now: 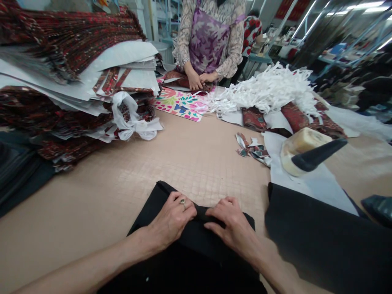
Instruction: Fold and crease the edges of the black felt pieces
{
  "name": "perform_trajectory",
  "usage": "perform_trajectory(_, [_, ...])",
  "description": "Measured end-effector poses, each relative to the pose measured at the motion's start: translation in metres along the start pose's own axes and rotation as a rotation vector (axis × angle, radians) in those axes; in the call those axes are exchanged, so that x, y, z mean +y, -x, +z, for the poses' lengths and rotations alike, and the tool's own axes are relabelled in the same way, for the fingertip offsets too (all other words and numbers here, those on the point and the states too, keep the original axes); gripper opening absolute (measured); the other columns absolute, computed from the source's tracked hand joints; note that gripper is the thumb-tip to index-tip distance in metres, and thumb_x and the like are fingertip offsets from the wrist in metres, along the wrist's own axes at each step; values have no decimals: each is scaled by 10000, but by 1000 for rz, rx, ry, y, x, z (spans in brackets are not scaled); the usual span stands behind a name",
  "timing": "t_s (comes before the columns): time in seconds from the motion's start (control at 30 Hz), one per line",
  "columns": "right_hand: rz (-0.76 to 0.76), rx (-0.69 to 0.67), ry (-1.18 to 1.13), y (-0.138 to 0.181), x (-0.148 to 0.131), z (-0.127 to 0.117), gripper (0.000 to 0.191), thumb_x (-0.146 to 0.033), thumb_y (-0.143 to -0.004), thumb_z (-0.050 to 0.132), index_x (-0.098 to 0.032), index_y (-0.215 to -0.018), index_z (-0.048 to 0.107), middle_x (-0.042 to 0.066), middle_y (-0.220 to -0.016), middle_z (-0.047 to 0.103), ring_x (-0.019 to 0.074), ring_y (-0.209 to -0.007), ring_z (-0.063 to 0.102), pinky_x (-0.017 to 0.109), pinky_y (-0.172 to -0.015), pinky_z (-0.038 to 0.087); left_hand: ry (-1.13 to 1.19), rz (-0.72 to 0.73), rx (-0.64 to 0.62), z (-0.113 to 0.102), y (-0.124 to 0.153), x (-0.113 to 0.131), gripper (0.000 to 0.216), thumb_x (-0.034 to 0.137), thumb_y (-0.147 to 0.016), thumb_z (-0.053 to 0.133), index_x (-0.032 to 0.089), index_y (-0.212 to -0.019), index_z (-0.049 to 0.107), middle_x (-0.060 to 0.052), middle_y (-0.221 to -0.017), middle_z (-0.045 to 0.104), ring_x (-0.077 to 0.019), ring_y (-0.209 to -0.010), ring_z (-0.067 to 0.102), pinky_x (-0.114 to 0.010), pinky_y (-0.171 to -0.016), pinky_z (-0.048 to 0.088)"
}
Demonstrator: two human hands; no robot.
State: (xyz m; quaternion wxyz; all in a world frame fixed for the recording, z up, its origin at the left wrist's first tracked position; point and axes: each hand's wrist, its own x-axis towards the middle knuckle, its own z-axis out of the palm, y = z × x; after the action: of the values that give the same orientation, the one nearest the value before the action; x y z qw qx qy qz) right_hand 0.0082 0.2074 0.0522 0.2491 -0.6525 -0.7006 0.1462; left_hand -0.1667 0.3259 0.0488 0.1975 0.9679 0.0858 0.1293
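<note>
Left hand (pixel 174 217) pinching black cloth (pixel 200 247), right hand (pixel 230 220) loosely parted on it, likely keeping fold flat; right of hands, cream block (pixel 301 143) on white sheet (pixel 320 190), perhaps weighting it.

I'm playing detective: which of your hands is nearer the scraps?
Right. The right hand is this side of the scraps, slightly left; the left hand is farther left.
</note>
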Motion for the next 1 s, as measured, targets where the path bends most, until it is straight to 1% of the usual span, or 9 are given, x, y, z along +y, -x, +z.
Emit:
perform_trajectory(0.1, [48,-4,-10,8,13,-1,76,-213,-798,622,-255,-859,606,-33,-785,616,140,-738,537,346,-741,347,-5,37,-1,4,0,-2,233,4,-829,397,145,-959,529,-55,-982,551,-183,-952,464,-325,-853,353])
perform_trajectory(0.17, [53,14,-21,12,19,2,118,-204,-827,581,-266,-927,600,-21,-855,621,145,-786,546,345,-752,357,32,54,-43,7,0,-3,250,-10,-824,387,133,-976,525,-55,-953,548,-172,-897,469,-295,-807,385])
perform_trajectory(0.33, [-36,52,-5,13,23,7,174,-167,-873,493,-247,-1007,571,3,-880,613,141,-789,545,338,-744,372,109,-85,-39,10,1,-3,236,65,-819,483,158,-1035,505,-58,-1001,519,-190,-959,446,-355,-877,360])
perform_trajectory(0.47, [-72,70,3,11,23,10,187,-132,-888,441,-216,-1011,555,6,-814,600,127,-732,535,323,-713,377,173,-163,-11,7,0,-5,201,83,-787,570,181,-956,522,-31,-963,514,-189,-968,436,-377,-911,312])
perform_trajectory(0.6, [-90,114,94,-1,14,9,239,-133,-857,497,-213,-1078,540,50,-1004,595,173,-883,521,365,-783,362,213,-160,4,9,0,-7,148,78,-778,578,174,-869,511,-21,-928,517,-182,-941,444,-363,-872,311])
perform_trajectory(0.7, [-68,-27,-3,-15,3,4,304,-130,-827,548,-256,-1103,525,13,-1018,601,168,-910,507,361,-815,350,226,-166,40,11,1,-8,198,69,-753,589,174,-893,496,-17,-946,530,-186,-973,441,-369,-898,284])
perform_trajectory(0.8, [73,-182,-139,-25,-7,-3,313,-109,-778,604,-265,-1041,536,-15,-921,599,153,-884,502,339,-817,350,192,-168,76,12,3,-7,236,83,-767,576,178,-968,495,-15,-902,541,-184,-927,452,-372,-893,276])
perform_trajectory(0.9, [164,-244,-168,-32,-13,-5,321,-113,-709,675,-262,-972,565,-6,-912,589,166,-883,492,334,-802,350,120,-59,117,13,5,-7,139,79,-806,495,175,-903,522,-15,-808,530,-174,-834,457,-361,-845,288])
perform_trajectory(1.0, [122,-311,-81,-34,-12,-1,243,-215,-643,753,-264,-837,615,-11,-826,599,173,-825,499,351,-782,339,62,43,102,16,6,-7,122,69,-798,452,160,-840,522,-34,-834,540,-184,-835,460,-364,-829,290])
